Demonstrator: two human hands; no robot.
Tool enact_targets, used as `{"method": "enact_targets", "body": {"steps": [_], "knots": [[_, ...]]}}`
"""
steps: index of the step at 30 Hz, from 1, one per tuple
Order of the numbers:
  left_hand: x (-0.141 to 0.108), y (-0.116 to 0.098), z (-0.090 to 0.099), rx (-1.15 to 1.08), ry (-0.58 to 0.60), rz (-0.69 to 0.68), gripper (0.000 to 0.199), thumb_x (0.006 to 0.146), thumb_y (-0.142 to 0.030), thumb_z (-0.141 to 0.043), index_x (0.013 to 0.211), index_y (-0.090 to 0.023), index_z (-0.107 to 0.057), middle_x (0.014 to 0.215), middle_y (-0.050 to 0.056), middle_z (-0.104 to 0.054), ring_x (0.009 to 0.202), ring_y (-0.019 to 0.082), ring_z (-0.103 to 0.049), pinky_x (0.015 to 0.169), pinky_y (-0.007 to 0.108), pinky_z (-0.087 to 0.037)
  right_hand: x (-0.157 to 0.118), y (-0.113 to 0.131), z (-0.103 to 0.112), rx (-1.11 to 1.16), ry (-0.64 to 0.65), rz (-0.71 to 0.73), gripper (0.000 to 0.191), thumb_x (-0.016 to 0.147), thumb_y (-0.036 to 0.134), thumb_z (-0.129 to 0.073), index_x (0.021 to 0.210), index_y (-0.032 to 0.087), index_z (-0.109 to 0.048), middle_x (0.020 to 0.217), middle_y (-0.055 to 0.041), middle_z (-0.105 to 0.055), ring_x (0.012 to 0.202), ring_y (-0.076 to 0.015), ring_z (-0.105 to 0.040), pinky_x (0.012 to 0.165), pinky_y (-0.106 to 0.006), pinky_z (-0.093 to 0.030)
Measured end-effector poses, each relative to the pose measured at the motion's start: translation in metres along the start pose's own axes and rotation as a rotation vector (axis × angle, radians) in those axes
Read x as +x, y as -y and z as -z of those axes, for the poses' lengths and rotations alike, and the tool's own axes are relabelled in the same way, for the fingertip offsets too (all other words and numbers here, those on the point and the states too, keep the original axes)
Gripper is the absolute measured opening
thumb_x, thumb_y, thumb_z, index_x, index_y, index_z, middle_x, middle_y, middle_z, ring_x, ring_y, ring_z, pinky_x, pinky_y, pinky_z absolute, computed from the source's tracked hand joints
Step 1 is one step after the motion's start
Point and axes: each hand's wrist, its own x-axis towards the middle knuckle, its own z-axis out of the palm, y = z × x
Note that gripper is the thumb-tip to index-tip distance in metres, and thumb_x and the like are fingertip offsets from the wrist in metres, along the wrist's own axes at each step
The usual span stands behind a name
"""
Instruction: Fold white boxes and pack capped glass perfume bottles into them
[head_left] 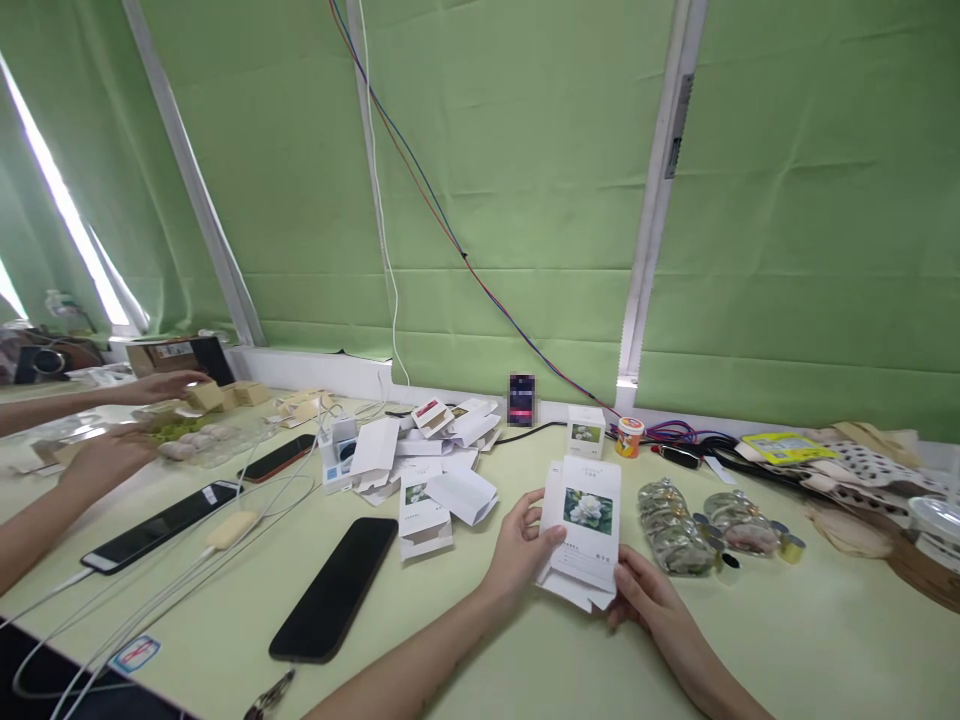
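A white folding carton (581,525) with a white flower picture is upright between my hands, its lower flaps sticking out. My left hand (523,545) grips its left side, thumb on the front face. Around the lower right edge, the fingers of my right hand (641,590) are closed, partly hidden behind the carton. Just behind it stands a finished white box (586,432) with a flower picture. Left of my hands lies a pile of flat and part-folded white cartons (427,460).
Clear bags of small items (675,528) lie to the right near small gold caps (791,547). An orange tub (629,437) stands behind. Phones (335,590) and white cables (259,515) spread leftward. Another person's hands (112,455) handle small yellow boxes (206,397) at far left.
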Motion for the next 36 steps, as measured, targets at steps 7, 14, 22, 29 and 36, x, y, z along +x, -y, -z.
{"method": "enact_targets", "body": {"steps": [7, 14, 22, 29, 36], "knots": [[-0.002, 0.000, -0.002, -0.047, 0.099, 0.009, 0.060, 0.071, -0.036, -0.075, 0.121, -0.013, -0.050, 0.108, 0.016, -0.068, 0.088, 0.027, -0.068, 0.074, 0.035, -0.053, 0.002, -0.001, 0.001, -0.005, 0.038, 0.020, 0.045, 0.080, 0.052, -0.062, 0.113, 0.021, -0.058, 0.082, -0.0030, -0.066, 0.061, -0.0139, -0.058, 0.053, -0.025, -0.050], [-0.006, -0.002, -0.002, -0.026, 0.190, -0.027, 0.041, 0.080, -0.034, -0.066, 0.114, -0.015, -0.055, 0.095, 0.011, -0.072, 0.077, 0.020, -0.067, 0.067, 0.027, -0.049, 0.001, -0.002, -0.002, -0.055, 0.000, 0.074, 0.042, 0.079, 0.050, -0.063, 0.110, 0.022, -0.059, 0.090, -0.0038, -0.067, 0.059, -0.0140, -0.055, 0.049, -0.023, -0.044], [-0.003, 0.006, -0.001, 0.117, 0.122, -0.045, 0.038, 0.075, -0.040, -0.069, 0.104, -0.015, -0.064, 0.105, 0.011, -0.069, 0.094, 0.025, -0.062, 0.080, 0.031, -0.047, 0.000, 0.005, 0.000, -0.144, -0.088, 0.044, 0.047, 0.073, 0.054, -0.067, 0.106, 0.022, -0.056, 0.077, -0.0027, -0.070, 0.075, -0.0253, -0.066, 0.070, -0.035, -0.052], [-0.004, 0.009, -0.001, -0.029, 0.178, 0.068, 0.032, 0.076, -0.034, -0.070, 0.097, -0.010, -0.068, 0.095, 0.013, -0.072, 0.087, 0.025, -0.066, 0.075, 0.030, -0.048, -0.008, 0.002, -0.007, -0.186, 0.072, 0.133, 0.066, 0.074, 0.055, -0.065, 0.128, 0.021, -0.049, 0.129, -0.0109, -0.058, 0.117, -0.0296, -0.054, 0.098, -0.038, -0.043], [-0.001, 0.009, 0.000, -0.052, 0.099, 0.073, 0.031, 0.069, -0.031, -0.076, 0.090, -0.010, -0.068, 0.088, 0.013, -0.073, 0.075, 0.021, -0.067, 0.067, 0.028, -0.049, -0.011, 0.008, -0.011, -0.342, 0.084, 0.115, 0.047, 0.084, 0.046, -0.059, 0.121, 0.016, -0.057, 0.126, -0.0135, -0.061, 0.114, -0.0297, -0.056, 0.098, -0.041, -0.043]]}}
